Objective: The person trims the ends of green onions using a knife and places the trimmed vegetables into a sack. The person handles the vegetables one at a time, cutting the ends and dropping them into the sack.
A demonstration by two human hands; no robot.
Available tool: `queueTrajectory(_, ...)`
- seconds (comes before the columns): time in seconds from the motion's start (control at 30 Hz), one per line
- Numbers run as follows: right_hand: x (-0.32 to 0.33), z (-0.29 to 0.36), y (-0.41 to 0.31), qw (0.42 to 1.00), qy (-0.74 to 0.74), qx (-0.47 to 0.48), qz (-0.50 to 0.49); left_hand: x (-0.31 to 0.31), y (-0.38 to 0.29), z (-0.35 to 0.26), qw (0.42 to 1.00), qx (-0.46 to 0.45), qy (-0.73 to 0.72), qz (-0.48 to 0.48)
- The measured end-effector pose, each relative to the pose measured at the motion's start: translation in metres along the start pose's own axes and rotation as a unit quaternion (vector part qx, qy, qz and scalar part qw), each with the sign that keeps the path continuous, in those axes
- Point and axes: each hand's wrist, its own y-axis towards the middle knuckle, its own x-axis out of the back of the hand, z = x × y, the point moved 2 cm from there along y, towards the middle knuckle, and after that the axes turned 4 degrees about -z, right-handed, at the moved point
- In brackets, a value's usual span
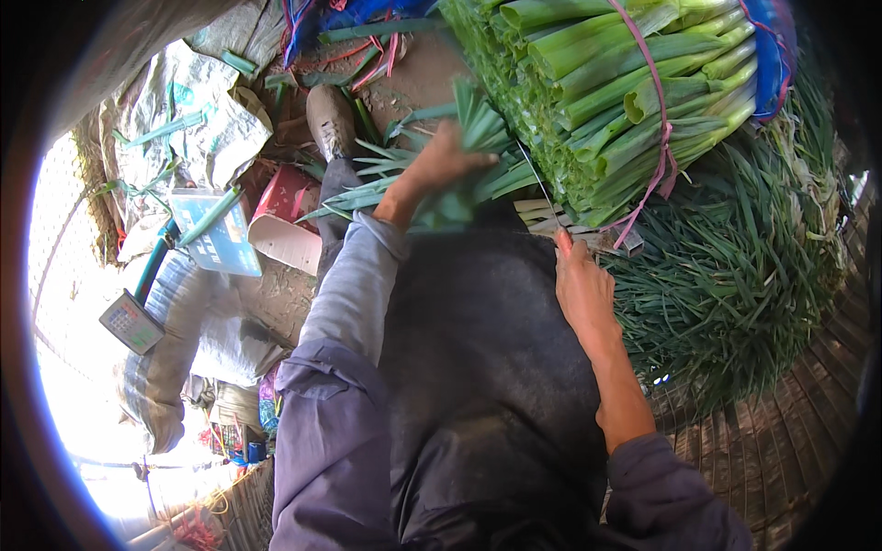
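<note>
A large bundle of leafy green stalks [592,103], perhaps leeks or green onions, lies at the upper right with its cut leaf ends facing left. Pink twine [659,103] runs around it, and blue material covers its far right end. My right hand [584,286] is closed around the orange handle of a knife [541,180]; the thin blade lies along the lower part of the bundle's cut face. My left hand [448,162], blurred, is over loose green leaf tops [375,193] left of the bundle. Whether it grips any of them is not clear.
A heap of dark green leafy stalks [716,275] lies to the right on slatted matting [758,454]. At the left are a red and white carton [286,220], a blue plastic sheet or box [217,234], a scale display [132,322] and stuffed sacks [165,344]. My shoe [331,120] rests on the dirt floor.
</note>
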Motion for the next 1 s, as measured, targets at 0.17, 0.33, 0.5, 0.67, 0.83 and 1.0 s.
queueTrajectory(0.17,-0.013,-0.007,0.009,1.0,-0.007,0.001,-0.006,-0.035,-0.023,0.006,0.959,-0.11,0.237,-0.111)
queueTrajectory(0.33,-0.014,-0.009,0.003,1.0,0.005,0.005,-0.008,-0.069,-0.032,0.007,0.914,-0.09,0.311,-0.243)
queueTrajectory(0.5,-0.022,-0.01,0.009,0.999,0.011,0.026,-0.038,-0.071,-0.025,0.016,0.902,-0.088,0.324,-0.271)
queueTrajectory(0.67,-0.017,-0.024,-0.009,1.0,0.026,0.008,0.0,-0.06,-0.023,0.023,0.92,-0.084,0.279,-0.262)
queueTrajectory(0.83,-0.008,-0.038,-0.038,0.996,0.003,-0.026,0.083,-0.058,-0.02,0.028,0.931,-0.038,0.267,-0.248)
queueTrajectory(1.0,-0.035,-0.008,0.041,0.993,0.029,0.091,-0.072,-0.058,-0.045,0.038,0.929,0.015,0.298,-0.218)
